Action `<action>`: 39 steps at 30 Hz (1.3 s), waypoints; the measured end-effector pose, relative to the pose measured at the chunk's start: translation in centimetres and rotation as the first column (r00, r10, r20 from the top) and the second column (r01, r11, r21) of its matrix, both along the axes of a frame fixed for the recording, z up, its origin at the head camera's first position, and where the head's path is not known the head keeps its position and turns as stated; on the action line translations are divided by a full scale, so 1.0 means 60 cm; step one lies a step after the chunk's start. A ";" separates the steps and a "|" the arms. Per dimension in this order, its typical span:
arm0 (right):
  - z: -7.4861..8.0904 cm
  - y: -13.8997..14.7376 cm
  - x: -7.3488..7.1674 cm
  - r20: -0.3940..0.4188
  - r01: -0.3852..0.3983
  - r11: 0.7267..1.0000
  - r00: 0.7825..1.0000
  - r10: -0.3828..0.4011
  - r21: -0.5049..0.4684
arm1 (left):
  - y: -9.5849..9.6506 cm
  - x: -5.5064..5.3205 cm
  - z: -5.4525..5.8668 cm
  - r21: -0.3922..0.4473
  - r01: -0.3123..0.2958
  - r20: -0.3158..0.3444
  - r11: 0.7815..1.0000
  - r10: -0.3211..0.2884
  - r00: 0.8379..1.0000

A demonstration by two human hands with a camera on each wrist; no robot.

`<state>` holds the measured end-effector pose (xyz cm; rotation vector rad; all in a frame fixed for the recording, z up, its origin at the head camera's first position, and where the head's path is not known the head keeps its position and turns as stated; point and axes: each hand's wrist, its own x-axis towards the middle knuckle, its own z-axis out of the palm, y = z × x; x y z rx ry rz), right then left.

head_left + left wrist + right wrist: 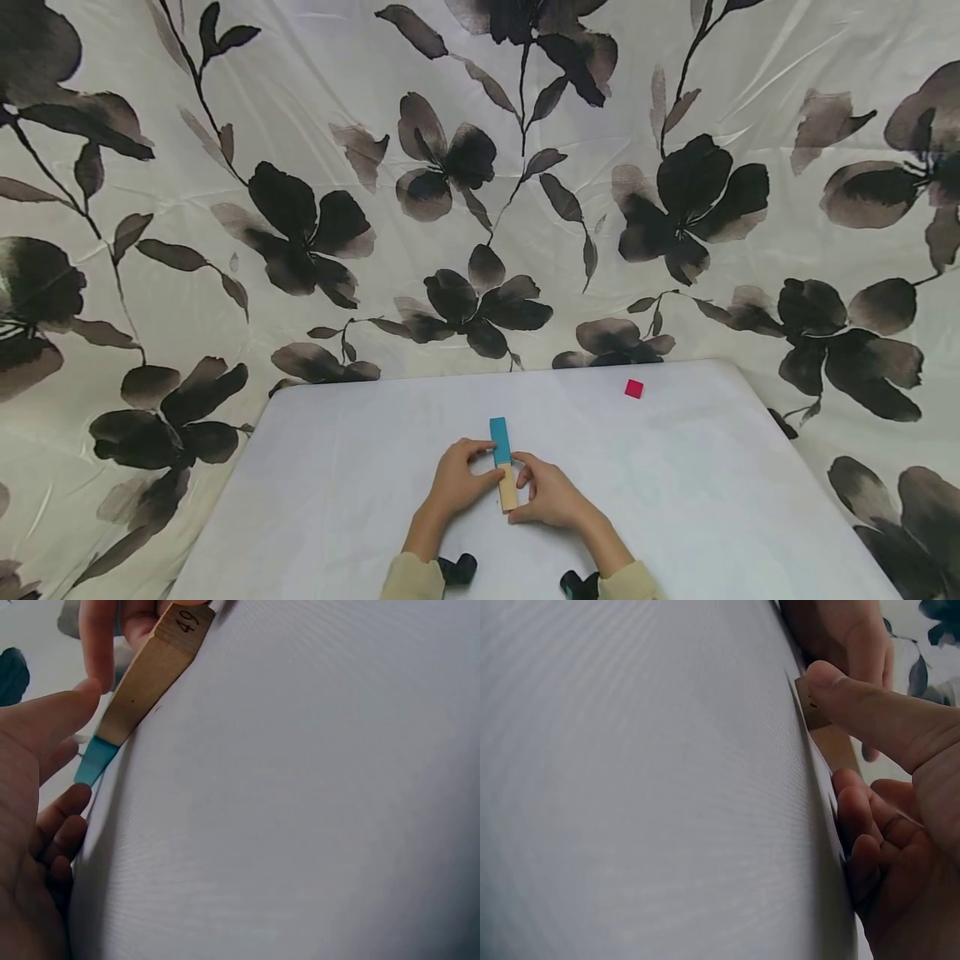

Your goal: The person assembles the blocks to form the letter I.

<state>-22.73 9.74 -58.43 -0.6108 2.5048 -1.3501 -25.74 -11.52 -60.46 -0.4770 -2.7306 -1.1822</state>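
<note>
Two slim blocks lie end to end on the white table (337, 500): a blue block (499, 439) at the far end and a plain wooden block (508, 492) nearer. The wooden block's near end bears a handwritten "49" in the left wrist view. From the left, my left hand (457, 482) holds the blue block, index finger at its side and thumb at the seam between the blocks. On the other side my right hand (553, 493) grips the wooden block, thumb at its near end and index finger by the seam. Its other fingers are curled underneath.
A small red square piece (633, 389) lies near the table's back right edge. Behind the table hangs a pale cloth (570, 275) with dark flowers. Black devices (457, 569) sit at both wrists, beside beige sleeves (412, 577).
</note>
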 end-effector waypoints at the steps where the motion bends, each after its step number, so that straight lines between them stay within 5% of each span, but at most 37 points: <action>1: -0.001 0.000 0.001 0.006 0.004 1.000 1.000 -0.004 0.000 | 0.000 0.003 0.000 -0.003 0.004 -0.003 1.000 -0.004 1.000; 12: 0.006 0.001 -0.001 -0.001 -0.003 1.000 1.000 0.003 -0.001 | 0.001 0.001 -0.001 -0.068 -0.022 -0.012 0.997 0.021 1.000; 28: 0.010 0.018 -0.016 0.019 0.018 0.999 1.000 -0.017 -0.043 | 0.004 0.003 0.002 -0.052 -0.032 0.012 0.998 0.033 0.999; 39: 0.026 0.065 -0.059 0.036 0.222 0.972 0.975 -0.220 -0.078 | 0.005 0.007 0.000 -0.053 -0.026 0.012 0.998 0.027 1.000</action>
